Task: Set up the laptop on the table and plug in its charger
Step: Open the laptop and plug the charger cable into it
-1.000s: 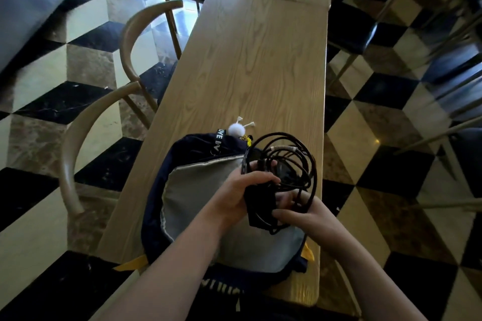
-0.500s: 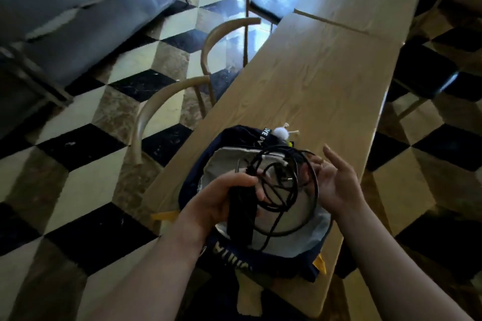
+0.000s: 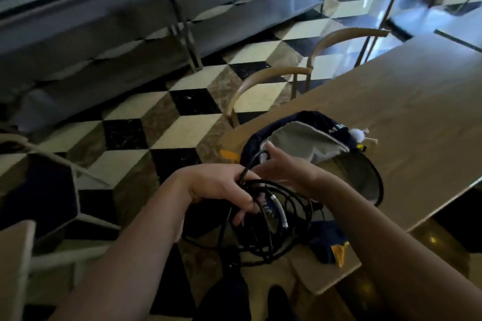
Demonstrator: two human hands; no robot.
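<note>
While your left hand (image 3: pixel 221 187) curls around the gathered loops of the charger cable (image 3: pixel 263 227), the coil hangs below your fist off the near corner of the table (image 3: pixel 417 101), over the floor rather than over the wood. Holding it bunched like that keeps the loops from spilling and tangling as you work one end free. Your right hand (image 3: pixel 281 167) sits just beyond the left, fingers pinching a single strand that rises out of the bundle toward the bag; that looks like the lead end being drawn out, though motion blur hides which plug it carries. So both hands are close together on the same cable, one clamping the coil, the other pulling a strand.

A white sleeve (image 3: pixel 277 207) on one loop marks a section of the cord. The charger's brick I cannot pick out for certain among the dark loops.

The navy backpack (image 3: pixel 300 122) lies flat on the table's near end with its grey lining (image 3: pixel 307 141) exposed, mouth open toward you, which keeps its contents within reach. No laptop shows on the table, so I judge it is inside the bag or out of view, and the setup has barely begun. A white pompom charm (image 3: pixel 357 134) rests on the wood just beside the bag. Two curved wooden chairs (image 3: pixel 268 73) stand tucked along the table's far side.
</note>
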